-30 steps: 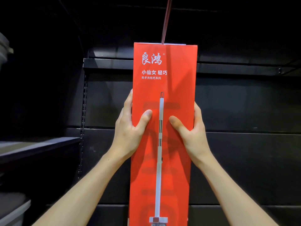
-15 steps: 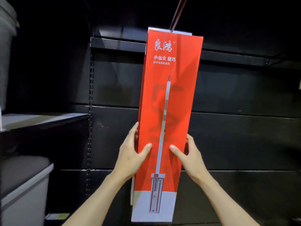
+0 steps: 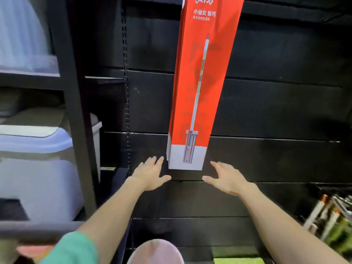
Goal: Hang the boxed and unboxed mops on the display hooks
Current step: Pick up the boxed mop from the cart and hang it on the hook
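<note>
- Boxed mop (image 3: 202, 82) hangs in the upper middle of the frame, in front of the black back wall (image 3: 276, 103).
- Its top runs out of the picture, so the hook that holds it cannot be seen.
- No hand touches the box, so I think it hangs by itself and this one mop is done.
- Other mops are probably still left to hang. The bundle at the lower right of the frame (image 3: 327, 212) may be more of them, but it is too blurry to tell.
- The box is long and thin. Its long side runs up and down, with a small lean: the top sits a bit more to the right than the bottom.
- The white end of the box points down, and the mop drawn on it has its head at the bottom.
- The left hand (image 3: 150, 174) is just below and to the left of the box's bottom end. Its fingers are spread out and hold nothing.
- The right hand (image 3: 226, 178) is just below and to the right. Its fingers are spread too and hold nothing.
- Pale plastic bins (image 3: 38, 159) sit on the shelves at the left of the frame.
</note>
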### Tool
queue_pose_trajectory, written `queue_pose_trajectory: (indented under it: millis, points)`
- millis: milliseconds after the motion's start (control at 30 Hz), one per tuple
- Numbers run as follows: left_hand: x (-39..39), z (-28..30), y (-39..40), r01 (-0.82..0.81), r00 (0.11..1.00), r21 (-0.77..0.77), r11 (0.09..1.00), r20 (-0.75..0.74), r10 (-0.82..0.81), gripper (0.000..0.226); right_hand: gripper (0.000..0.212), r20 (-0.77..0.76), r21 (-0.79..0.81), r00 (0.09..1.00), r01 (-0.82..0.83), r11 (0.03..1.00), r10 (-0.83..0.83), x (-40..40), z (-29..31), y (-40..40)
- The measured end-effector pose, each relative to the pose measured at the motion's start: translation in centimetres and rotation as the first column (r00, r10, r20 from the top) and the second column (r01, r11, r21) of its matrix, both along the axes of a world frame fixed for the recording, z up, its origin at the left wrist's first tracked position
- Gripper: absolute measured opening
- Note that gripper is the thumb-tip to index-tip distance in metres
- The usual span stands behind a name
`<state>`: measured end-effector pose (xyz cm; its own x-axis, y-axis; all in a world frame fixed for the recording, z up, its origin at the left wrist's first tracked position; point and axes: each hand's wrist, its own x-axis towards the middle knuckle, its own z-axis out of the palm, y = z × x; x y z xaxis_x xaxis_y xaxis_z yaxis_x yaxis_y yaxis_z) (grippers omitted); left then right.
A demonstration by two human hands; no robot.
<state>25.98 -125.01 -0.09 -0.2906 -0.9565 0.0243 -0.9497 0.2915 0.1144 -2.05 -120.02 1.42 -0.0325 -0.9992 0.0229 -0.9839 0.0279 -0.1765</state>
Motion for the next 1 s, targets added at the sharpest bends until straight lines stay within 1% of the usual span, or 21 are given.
queue_pose_trajectory:
  millis: [100, 167, 300, 500, 633, 733, 867, 1000]
  points:
    - [-0.7, 0.4, 3.8, 0.023, 0.989, -0.074, 0.997, 0.145, -0.013, 0.087, 0.086, -0.117, 0.019, 0.993, -0.015, 1.000, 0.017, 0.1, -0.8, 3.7]
    - [-1.0, 0.4, 6.6, 0.033, 0.983, -0.092, 0.995, 0.185, -0.016, 0.086, 0.086, -0.140, 0.026, 0.990, -0.016, 1.000, 0.019, -0.1, -1.3, 6.5]
    - [-1.5, -1.1, 12.6, 0.031, 0.982, -0.086, 0.996, 0.191, -0.014, 0.084, 0.085, -0.148, 0.029, 0.989, -0.007, 1.000, 0.011, -1.0, -2.3, 12.5]
    - [-2.5, -5.1, 21.6, 0.038, 0.975, 0.008, 0.999, 0.221, -0.038, 0.084, 0.085, -0.160, 0.092, 0.987, 0.005, 0.996, 0.010, -2.6, -4.9, 21.3]
    - [-3.4, -6.8, 25.8, 0.057, 0.967, 0.052, 0.997, 0.244, -0.068, 0.083, 0.086, -0.144, 0.127, 0.990, 0.016, 0.992, 0.003, -3.7, -6.4, 26.3]
    - [-4.7, -6.8, 28.0, 0.100, 0.960, 0.053, 0.994, 0.256, -0.110, 0.083, 0.087, -0.129, 0.145, 0.991, 0.037, 0.989, -0.019, -4.9, -6.9, 29.5]
    - [-7.1, -6.0, 30.2, 0.173, 0.947, 0.028, 0.985, 0.270, -0.174, 0.083, 0.088, -0.120, 0.122, 0.990, 0.089, 0.988, -0.074, -6.4, -7.6, 33.3]
    - [-10.5, -5.4, 32.5, 0.296, 0.916, 0.018, 0.955, 0.277, -0.289, 0.083, 0.089, -0.113, 0.110, 0.982, 0.167, 0.980, -0.155, -8.0, -7.7, 38.0]
